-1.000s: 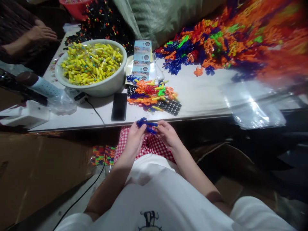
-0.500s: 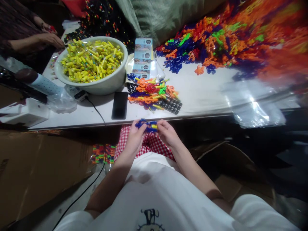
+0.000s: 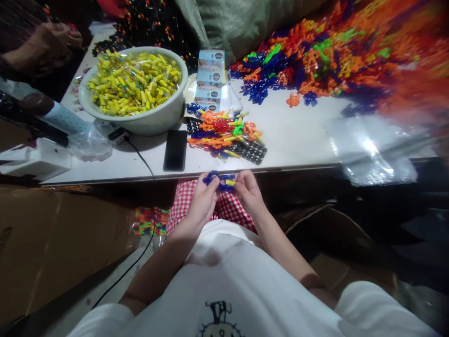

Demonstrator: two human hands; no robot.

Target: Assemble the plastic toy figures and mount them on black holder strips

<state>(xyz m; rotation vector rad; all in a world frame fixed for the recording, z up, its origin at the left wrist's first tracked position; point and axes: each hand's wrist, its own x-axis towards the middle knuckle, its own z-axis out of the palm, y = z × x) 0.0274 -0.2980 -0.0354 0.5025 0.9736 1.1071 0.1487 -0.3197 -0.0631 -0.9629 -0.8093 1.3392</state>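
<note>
Just off the table's front edge, above my lap, my left hand [image 3: 204, 196] is closed on a blue plastic toy piece [image 3: 224, 178]. My right hand [image 3: 248, 189] pinches the right end of a short yellow tube [image 3: 229, 183] that lies against the blue piece. Whether the tube sits inside or merely beside the blue plastic I cannot tell. Beyond my hands, a small pile of orange, blue, red and green pieces with yellow tubes [image 3: 224, 131] lies on the table, partly over a black dotted card [image 3: 251, 152].
A white basin [image 3: 140, 122] full of yellow tubes stands at the left, with a black phone [image 3: 175, 150] in front of it. Loose coloured pieces [image 3: 315, 65] heap up at the back right, near clear plastic bags [image 3: 379, 150]. Another person's hands [image 3: 49, 44] work at the far left.
My hands have shifted slightly right with the blue piece and the yellow tube. At the far left, the other person's hands have drawn back from beside the basin and come together.
</note>
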